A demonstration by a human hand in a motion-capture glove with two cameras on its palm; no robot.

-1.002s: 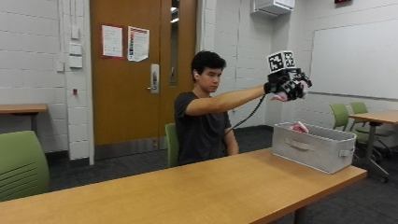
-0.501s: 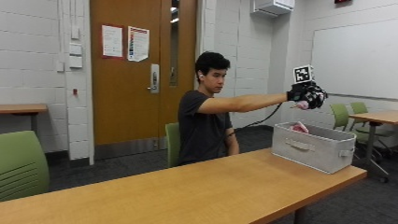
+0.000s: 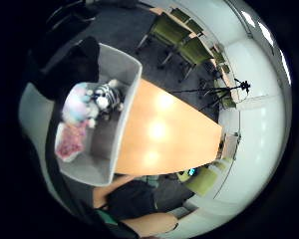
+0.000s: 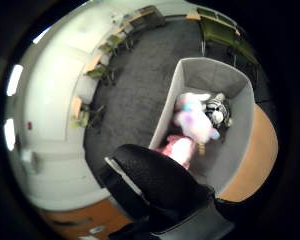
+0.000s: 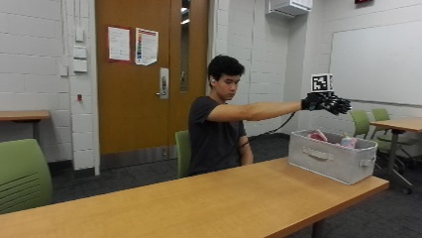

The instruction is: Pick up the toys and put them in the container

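Observation:
In the outside view my gloved right hand (image 5: pixel 328 103) hangs in the air above the grey fabric container (image 5: pixel 326 161), arm stretched out, fingers spread and holding nothing. The container stands at the table's right end. Inside it lie a pastel plush toy (image 4: pixel 192 120), a black-and-white striped toy (image 4: pixel 217 112) and a pink toy (image 4: pixel 175 146). The little finger side palm view looks down on the same pastel plush (image 3: pixel 77 104), striped toy (image 3: pixel 107 96) and pink toy (image 3: pixel 70 142). Toy tops (image 5: pixel 318 135) peek over the rim.
The long wooden table (image 5: pixel 231 198) stretches left of the container. Green chairs (image 5: pixel 23 173) stand around, and another table (image 5: pixel 395 124) sits behind on the right. The person sits behind the table on a green chair.
My hand has travelled right until it is over the container. The toy it carried one second ago is gone from the fingers and the hand has opened.

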